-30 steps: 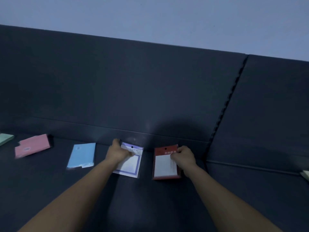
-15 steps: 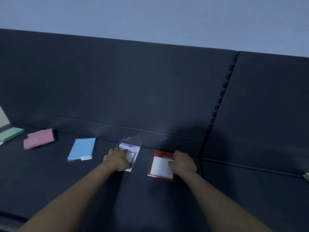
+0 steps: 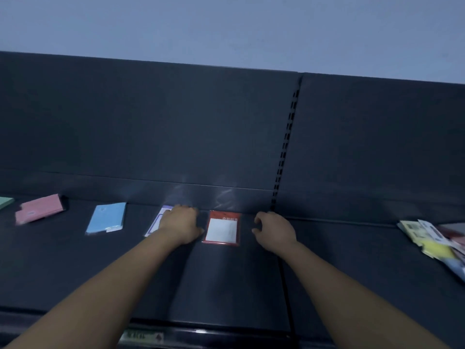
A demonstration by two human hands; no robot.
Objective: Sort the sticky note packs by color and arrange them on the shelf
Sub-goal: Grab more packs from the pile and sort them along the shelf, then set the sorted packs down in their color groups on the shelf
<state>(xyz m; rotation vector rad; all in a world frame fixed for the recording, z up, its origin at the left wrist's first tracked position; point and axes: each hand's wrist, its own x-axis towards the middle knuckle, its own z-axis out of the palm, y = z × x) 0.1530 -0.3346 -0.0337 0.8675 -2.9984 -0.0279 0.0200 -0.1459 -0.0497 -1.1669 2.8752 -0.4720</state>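
1. Left hand (image 3: 181,224) lies on the purple pack (image 3: 156,222); whether its fingers grip cannot be told.
2. Right hand (image 3: 273,229), fingers loosely curled and empty, hovers just beside the red pack (image 3: 222,229).
3. Blue pack (image 3: 107,217) and pink pack (image 3: 39,211) lie leftward on the shelf (image 3: 226,285).

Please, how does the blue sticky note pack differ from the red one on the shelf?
The blue pack is nearly all light blue; the red pack has a red frame around a white face. The blue pack lies slanted; the red pack sits nearly square to the shelf back. The blue pack is left of the left hand; the red pack lies between left hand and right hand. Both lie flat on the shelf.
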